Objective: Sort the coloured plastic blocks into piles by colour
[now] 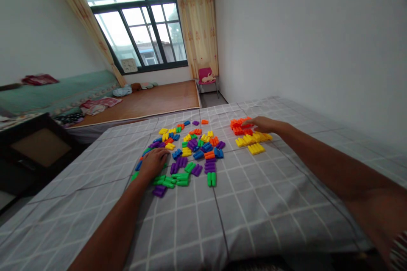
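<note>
Many small ribbed plastic pieces in purple, green, blue, yellow and orange lie mixed on a grey checked cloth. My left hand rests at the left edge of this mix, fingers bent near a blue piece; whether it holds anything is hidden. My right hand reaches over a stack of orange pieces, fingertips at its right side; its grip is too small to make out. Just in front of that stack sit several yellow pieces. Two green pieces lie at the near side of the mix.
The grey checked cloth covers the surface under both arms. A white wall stands to the right. Farther back are a brown platform, a pink chair and a window. A dark cabinet is at the left.
</note>
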